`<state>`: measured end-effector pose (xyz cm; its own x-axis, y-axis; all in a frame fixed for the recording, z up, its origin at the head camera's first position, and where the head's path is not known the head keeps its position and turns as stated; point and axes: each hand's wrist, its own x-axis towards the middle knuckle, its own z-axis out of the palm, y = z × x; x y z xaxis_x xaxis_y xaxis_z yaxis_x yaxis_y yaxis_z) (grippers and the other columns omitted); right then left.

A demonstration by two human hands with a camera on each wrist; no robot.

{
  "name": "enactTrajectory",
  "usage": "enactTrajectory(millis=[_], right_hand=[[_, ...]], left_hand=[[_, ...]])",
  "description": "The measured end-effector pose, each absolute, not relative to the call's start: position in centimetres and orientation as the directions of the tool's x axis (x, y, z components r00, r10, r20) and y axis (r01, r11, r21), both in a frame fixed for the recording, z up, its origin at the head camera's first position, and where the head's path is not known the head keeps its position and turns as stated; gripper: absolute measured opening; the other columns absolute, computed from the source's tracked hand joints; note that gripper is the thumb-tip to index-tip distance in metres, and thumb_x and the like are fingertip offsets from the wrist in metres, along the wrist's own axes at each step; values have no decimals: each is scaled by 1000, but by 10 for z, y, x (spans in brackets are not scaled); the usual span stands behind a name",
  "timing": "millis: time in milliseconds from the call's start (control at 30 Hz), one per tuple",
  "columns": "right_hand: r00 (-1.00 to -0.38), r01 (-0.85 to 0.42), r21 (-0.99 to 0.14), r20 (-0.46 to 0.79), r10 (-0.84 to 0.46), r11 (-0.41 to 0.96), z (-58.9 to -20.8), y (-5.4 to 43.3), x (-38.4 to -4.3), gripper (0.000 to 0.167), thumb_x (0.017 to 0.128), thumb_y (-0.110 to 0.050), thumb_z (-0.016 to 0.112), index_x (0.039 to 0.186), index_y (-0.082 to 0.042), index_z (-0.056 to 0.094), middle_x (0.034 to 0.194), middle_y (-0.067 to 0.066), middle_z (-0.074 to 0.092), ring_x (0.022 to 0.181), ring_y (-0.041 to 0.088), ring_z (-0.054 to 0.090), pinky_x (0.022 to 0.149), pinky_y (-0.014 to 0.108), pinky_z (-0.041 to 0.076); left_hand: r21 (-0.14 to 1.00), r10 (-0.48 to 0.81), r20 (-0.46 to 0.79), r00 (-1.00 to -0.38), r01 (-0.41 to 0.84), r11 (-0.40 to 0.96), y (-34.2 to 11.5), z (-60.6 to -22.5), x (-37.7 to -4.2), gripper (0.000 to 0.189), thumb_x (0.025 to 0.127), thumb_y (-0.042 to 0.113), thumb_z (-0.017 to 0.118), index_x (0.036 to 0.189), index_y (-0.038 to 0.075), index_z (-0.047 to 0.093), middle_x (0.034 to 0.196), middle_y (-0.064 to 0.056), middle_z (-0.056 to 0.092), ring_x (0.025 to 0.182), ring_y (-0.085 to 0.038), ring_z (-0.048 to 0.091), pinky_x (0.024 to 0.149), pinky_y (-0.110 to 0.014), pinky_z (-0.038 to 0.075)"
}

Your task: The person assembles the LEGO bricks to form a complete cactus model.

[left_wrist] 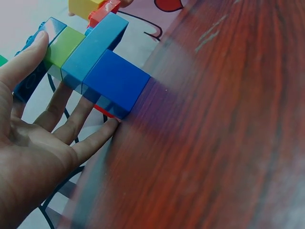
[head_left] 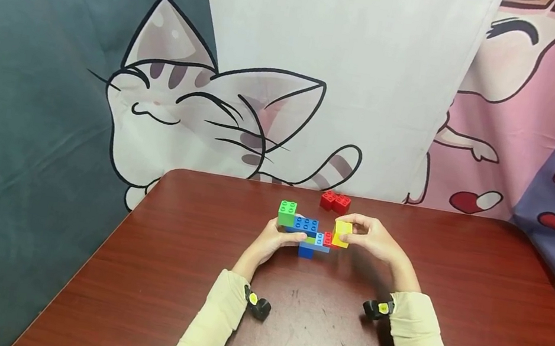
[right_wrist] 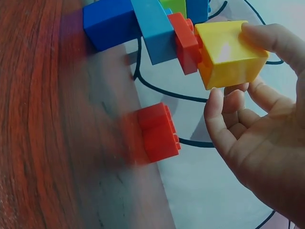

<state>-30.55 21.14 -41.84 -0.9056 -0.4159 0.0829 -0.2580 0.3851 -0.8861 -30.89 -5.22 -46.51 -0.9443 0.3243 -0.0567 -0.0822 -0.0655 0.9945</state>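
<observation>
My left hand (head_left: 269, 242) grips a built-up assembly of toy bricks, its thumb pressed on a blue brick (head_left: 306, 224) and its fingers behind. A green brick (head_left: 286, 214) sits at the upper left end. Lower down are a lime brick (left_wrist: 66, 46), a light blue brick (left_wrist: 93, 50) and a dark blue brick (left_wrist: 116, 81) at the bottom, by the tabletop. My right hand (head_left: 377, 242) pinches a yellow brick (right_wrist: 233, 55) between thumb and fingers, against a small red brick (right_wrist: 186, 43) on the assembly's right side. Whether the two are locked together I cannot tell.
Two red bricks (head_left: 335, 202) lie near the far edge of the brown wooden table (head_left: 305, 344). Behind the table hangs a cloth with a cartoon cat (head_left: 183, 117). Each wrist wears a black strap-on camera (head_left: 257, 306).
</observation>
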Motion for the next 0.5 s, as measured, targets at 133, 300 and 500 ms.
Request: enactTrajectory(millis=[133, 300, 500], right_hand=[[-906, -267, -879, 90, -413, 395, -416, 213, -307, 41, 84, -17, 69, 121, -1, 62, 93, 8, 62, 83, 22, 56, 70, 31, 55], [-900, -271, -887, 94, -427, 375, -416, 213, -307, 40, 86, -15, 68, 121, 2, 62, 93, 7, 62, 83, 22, 57, 70, 31, 54], [-884, -269, -890, 76, -461, 370, -420, 213, -305, 40, 85, -17, 67, 121, -1, 61, 96, 5, 61, 88, 17, 57, 75, 31, 55]], left_hand=[[995, 325, -55, -944, -81, -65, -52, -464, -312, 53, 87, 14, 73, 135, 9, 51, 128, -18, 62, 102, -16, 66, 96, -39, 54], [995, 330, -52, -942, -79, -68, -52, -464, -313, 52, 87, 12, 72, 134, 8, 51, 129, -19, 62, 102, -15, 66, 98, -40, 53], [994, 327, -68, -943, -93, -62, -53, -466, -310, 52, 87, 13, 72, 135, 8, 51, 129, -19, 61, 103, -16, 66, 98, -40, 53]])
